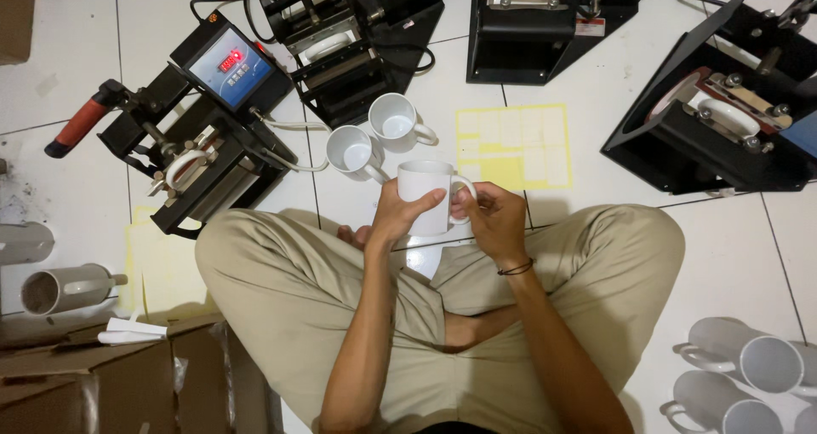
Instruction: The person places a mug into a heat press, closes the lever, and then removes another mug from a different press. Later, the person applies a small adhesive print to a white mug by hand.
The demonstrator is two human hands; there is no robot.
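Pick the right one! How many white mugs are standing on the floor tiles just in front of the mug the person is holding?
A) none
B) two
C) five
B, since two empty white mugs stand upright side by side on the floor tiles, just beyond the white mug held between the left hand and the right hand.
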